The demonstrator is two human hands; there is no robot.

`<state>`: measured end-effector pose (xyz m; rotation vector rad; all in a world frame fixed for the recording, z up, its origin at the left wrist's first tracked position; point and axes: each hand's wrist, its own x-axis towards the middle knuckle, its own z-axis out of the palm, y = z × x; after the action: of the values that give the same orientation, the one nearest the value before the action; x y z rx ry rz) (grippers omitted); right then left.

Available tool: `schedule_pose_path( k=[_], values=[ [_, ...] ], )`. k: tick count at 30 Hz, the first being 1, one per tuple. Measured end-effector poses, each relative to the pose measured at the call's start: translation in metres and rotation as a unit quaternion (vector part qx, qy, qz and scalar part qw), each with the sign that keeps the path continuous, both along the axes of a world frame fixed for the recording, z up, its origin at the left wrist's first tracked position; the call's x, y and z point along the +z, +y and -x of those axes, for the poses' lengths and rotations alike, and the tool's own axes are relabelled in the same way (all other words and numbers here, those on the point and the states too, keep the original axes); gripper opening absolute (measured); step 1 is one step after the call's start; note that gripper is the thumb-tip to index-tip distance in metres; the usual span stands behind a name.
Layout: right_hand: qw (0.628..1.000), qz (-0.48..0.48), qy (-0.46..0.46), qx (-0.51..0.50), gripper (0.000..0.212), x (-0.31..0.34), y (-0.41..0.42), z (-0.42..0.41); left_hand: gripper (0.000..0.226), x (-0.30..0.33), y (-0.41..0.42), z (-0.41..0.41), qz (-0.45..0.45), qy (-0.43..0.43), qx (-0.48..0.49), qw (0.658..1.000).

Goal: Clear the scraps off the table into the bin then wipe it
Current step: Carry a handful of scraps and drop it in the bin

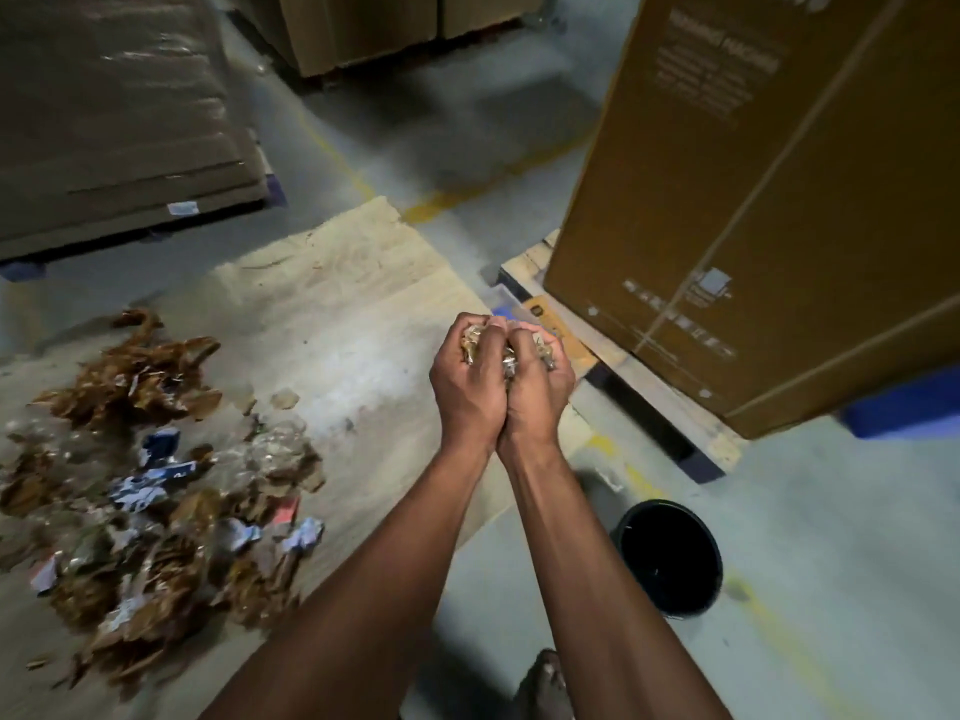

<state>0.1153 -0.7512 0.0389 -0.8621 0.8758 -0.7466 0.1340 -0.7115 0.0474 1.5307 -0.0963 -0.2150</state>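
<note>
Both hands — left hand (pixel 467 379) and right hand (pixel 537 387) pressed side by side — clutch a wad of scraps (pixel 506 350) above the pale wooden bench's (pixel 353 314) right edge. More torn scraps (pixel 156 491) litter the bench's left part. Below, on the floor, stands a black bin (pixel 670 556). Printing on the tall cardboard box (pixel 753 200) is too blurred to read.

We see a tall cardboard box (pixel 769 200) standing on a wooden pallet (pixel 639 376) at the right. A stack of flat cardboard sheets (pixel 114 116) lies at upper left, more cartons (pixel 363 23) behind. Yellow lines (pixel 447 197) cross the grey floor (pixel 831 537).
</note>
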Motion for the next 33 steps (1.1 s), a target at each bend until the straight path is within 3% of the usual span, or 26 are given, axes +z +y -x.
schedule_pose_path(
  k=[11, 21, 27, 33],
  values=[
    [0.987, 0.015, 0.039, -0.152, 0.017, -0.042, -0.144, 0.165, 0.022, -0.044, -0.149, 0.148, -0.033, 0.028, -0.169, 0.985],
    [0.961, 0.018, 0.12, -0.248, 0.013, -0.132, -0.217, 0.298, 0.026, -0.127, -0.229, 0.274, -0.063, 0.074, -0.295, 0.95],
    [0.946, -0.009, 0.145, -0.289, 0.011, -0.21, -0.237, 0.348, 0.028, -0.208, -0.253, 0.322, -0.107, 0.081, -0.335, 0.933],
    [0.928, -0.028, 0.183, -0.324, 0.007, -0.312, -0.247, 0.368, 0.009, -0.313, -0.265, 0.34, -0.143, 0.091, -0.366, 0.915]
  ],
)
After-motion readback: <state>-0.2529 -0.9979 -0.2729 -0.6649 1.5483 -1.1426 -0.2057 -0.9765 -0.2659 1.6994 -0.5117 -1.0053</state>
